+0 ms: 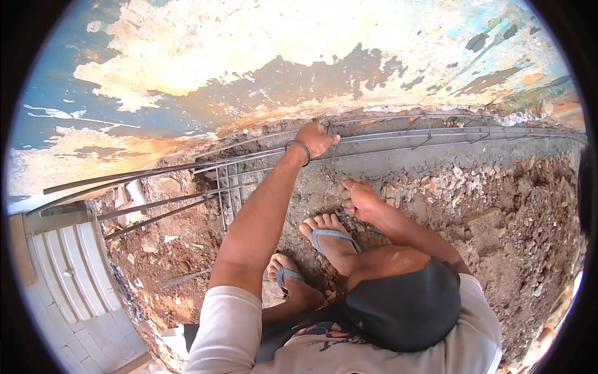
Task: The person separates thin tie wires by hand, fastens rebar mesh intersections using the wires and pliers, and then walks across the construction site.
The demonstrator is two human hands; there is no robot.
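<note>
My left hand (316, 139), with a dark band at the wrist, is closed at the upper long bars of a steel rebar cage (389, 136) lying along the foot of the wall. What its fingers pinch is too small to make out. Below the bars, my right hand (360, 198) is curled into a loose fist just above my sandalled foot (330, 240); anything inside it is hidden. Square wire ties (225, 187) join the bars at the left, where the bar ends splay out.
A wall (249, 75) with peeling paint rises behind the bars. Wet grey cement (374, 163) lies beneath them. Rubble and brown soil (498, 249) spread to the right. A ribbed white panel (75, 271) stands at the lower left, near a white pipe (136, 193).
</note>
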